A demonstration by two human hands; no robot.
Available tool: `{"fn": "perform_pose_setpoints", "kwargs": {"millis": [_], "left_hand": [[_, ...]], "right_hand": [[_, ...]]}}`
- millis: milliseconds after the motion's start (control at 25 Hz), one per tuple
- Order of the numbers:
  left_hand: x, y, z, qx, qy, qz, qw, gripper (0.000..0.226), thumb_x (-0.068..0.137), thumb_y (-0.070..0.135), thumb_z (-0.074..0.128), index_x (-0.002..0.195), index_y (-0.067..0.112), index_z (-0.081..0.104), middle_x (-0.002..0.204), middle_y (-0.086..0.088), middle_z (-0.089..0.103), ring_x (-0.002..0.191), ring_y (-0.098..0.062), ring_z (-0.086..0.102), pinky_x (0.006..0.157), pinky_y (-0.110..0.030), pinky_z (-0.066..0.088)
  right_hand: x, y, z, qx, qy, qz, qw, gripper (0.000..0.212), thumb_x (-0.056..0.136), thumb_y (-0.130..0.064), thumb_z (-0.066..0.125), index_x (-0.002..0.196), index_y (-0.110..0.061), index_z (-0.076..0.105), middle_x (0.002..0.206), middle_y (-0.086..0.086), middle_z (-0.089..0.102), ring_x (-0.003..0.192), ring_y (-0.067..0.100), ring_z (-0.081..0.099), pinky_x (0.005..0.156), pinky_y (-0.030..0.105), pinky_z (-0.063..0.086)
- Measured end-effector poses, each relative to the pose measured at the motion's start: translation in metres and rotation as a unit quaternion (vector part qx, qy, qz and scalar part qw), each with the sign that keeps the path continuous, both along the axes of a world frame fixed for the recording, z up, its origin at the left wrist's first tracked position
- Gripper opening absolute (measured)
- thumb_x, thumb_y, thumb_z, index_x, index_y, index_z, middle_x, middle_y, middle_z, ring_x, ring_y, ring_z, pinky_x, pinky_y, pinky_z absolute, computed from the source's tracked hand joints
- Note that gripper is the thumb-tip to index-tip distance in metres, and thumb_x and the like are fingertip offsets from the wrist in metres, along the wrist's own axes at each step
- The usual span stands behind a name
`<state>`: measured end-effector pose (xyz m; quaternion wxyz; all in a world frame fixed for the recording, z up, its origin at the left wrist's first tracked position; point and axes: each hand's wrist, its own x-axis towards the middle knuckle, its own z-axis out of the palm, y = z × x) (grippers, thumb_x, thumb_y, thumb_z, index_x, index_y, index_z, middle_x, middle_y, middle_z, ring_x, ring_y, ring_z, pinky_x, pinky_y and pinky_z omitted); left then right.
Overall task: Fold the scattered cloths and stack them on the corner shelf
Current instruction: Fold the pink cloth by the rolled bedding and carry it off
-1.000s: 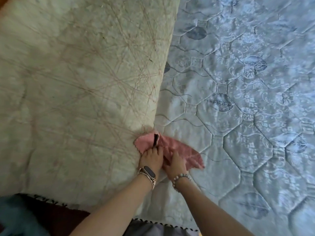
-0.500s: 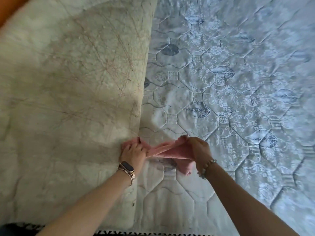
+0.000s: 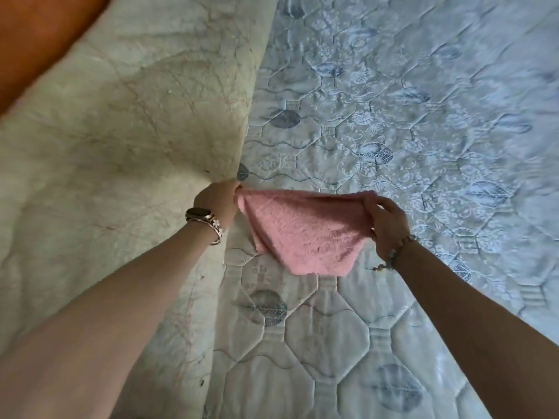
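A small pink terry cloth [image 3: 305,231] hangs stretched between my two hands above the mattress. My left hand [image 3: 219,201], with a watch on its wrist, pinches the cloth's left corner right at the edge of the cream quilt. My right hand [image 3: 385,219], wearing a bead bracelet, grips the right corner. The top edge of the cloth runs taut between the hands and the rest sags down toward me. No shelf is in view.
A pale blue quilted mattress [image 3: 408,116] with a leaf pattern fills the right and lower part. A cream quilt [image 3: 121,131] covers its left half, its edge running top to bottom. An orange surface [image 3: 36,34] shows at the top left corner.
The pink cloth lay bunched on the mattress under both hands. My hands have lifted it and moved apart, spreading it out between them.
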<state>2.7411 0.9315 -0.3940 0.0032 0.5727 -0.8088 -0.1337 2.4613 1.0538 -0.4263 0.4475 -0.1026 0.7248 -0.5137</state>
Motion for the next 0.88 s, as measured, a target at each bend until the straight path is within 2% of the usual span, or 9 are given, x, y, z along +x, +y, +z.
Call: {"fn": "perform_pose_setpoints", "kwargs": {"millis": [120,240,440,520,600,640,720,800,880], "left_hand": [[-0.021,-0.017,0.052,-0.108,0.018,-0.008,0.994,0.026,0.092,0.011,0.052,0.117,0.016,0.058,0.093,-0.014,0.070,0.085,-0.037,0.065,0.061,-0.034,0.037],[-0.035,-0.025,0.087,-0.190,-0.011,-0.057,0.980,0.024,0.091,0.012,0.056,0.114,0.013,0.062,0.089,-0.015,0.070,0.084,-0.037,0.064,0.070,-0.039,0.041],[-0.025,0.004,0.040,-0.156,-0.114,-0.130,0.973,0.013,0.092,0.010,0.055,0.098,0.017,0.065,0.088,-0.003,0.068,0.091,-0.027,0.062,0.085,-0.038,0.036],[-0.013,0.031,-0.005,-0.121,-0.111,-0.149,0.975,0.014,0.080,0.001,0.066,0.084,0.014,0.068,0.080,-0.003,0.067,0.083,-0.028,0.064,0.082,-0.038,0.040],[-0.001,0.063,-0.055,-0.062,-0.136,-0.163,0.975,0.015,0.073,0.002,0.073,0.077,0.016,0.069,0.075,-0.001,0.067,0.078,-0.025,0.064,0.075,-0.035,0.046],[0.004,0.079,-0.076,-0.021,-0.156,-0.178,0.971,0.012,0.074,0.006,0.075,0.078,0.017,0.070,0.076,0.001,0.067,0.077,-0.023,0.065,0.070,-0.034,0.048],[0.009,0.113,-0.108,0.090,-0.203,-0.199,0.955,0.006,0.088,0.015,0.064,0.091,0.016,0.069,0.089,-0.001,0.068,0.087,-0.022,0.065,0.071,-0.033,0.049],[0.012,0.142,-0.130,0.226,-0.239,-0.190,0.925,0.017,0.097,0.019,0.049,0.101,0.012,0.064,0.102,-0.006,0.067,0.099,-0.026,0.063,0.078,-0.034,0.046],[0.015,0.157,-0.144,0.298,-0.209,-0.165,0.917,0.016,0.093,0.019,0.048,0.085,0.014,0.061,0.096,-0.007,0.066,0.098,-0.028,0.063,0.076,-0.033,0.044]], "right_hand": [[-0.031,-0.031,0.040,-0.049,0.028,0.001,0.998,0.015,0.090,-0.031,0.065,0.077,-0.023,0.065,0.085,0.004,0.063,0.073,0.017,0.057,0.058,0.028,0.046],[-0.052,-0.045,0.074,-0.073,0.056,0.015,0.996,0.017,0.090,-0.026,0.062,0.074,-0.023,0.061,0.076,0.000,0.057,0.067,0.013,0.050,0.055,0.025,0.036],[-0.049,-0.018,0.049,-0.079,0.053,0.068,0.993,0.012,0.092,-0.004,0.054,0.093,-0.006,0.065,0.083,0.006,0.067,0.066,0.004,0.064,0.053,0.012,0.044],[-0.047,0.006,0.008,-0.052,0.040,0.126,0.990,0.015,0.088,-0.007,0.056,0.093,0.000,0.069,0.091,0.011,0.073,0.080,0.006,0.071,0.071,0.010,0.050],[-0.049,0.035,-0.044,0.037,0.073,0.191,0.978,0.019,0.082,-0.022,0.064,0.093,-0.010,0.075,0.099,0.010,0.075,0.101,0.020,0.069,0.096,0.033,0.049],[-0.050,0.052,-0.068,0.094,0.104,0.229,0.963,0.022,0.081,-0.027,0.067,0.097,-0.015,0.076,0.103,0.009,0.074,0.105,0.025,0.066,0.098,0.038,0.048],[-0.049,0.087,-0.101,0.179,0.156,0.314,0.919,0.025,0.086,-0.028,0.067,0.106,-0.015,0.075,0.110,0.010,0.072,0.110,0.028,0.063,0.093,0.035,0.046],[-0.044,0.111,-0.113,0.247,0.182,0.395,0.866,0.032,0.092,-0.033,0.061,0.113,-0.012,0.072,0.115,0.011,0.070,0.112,0.028,0.062,0.088,0.031,0.043],[-0.040,0.121,-0.110,0.292,0.186,0.450,0.823,0.036,0.094,-0.036,0.057,0.112,-0.008,0.071,0.114,0.013,0.070,0.108,0.028,0.063,0.084,0.030,0.043]]}}
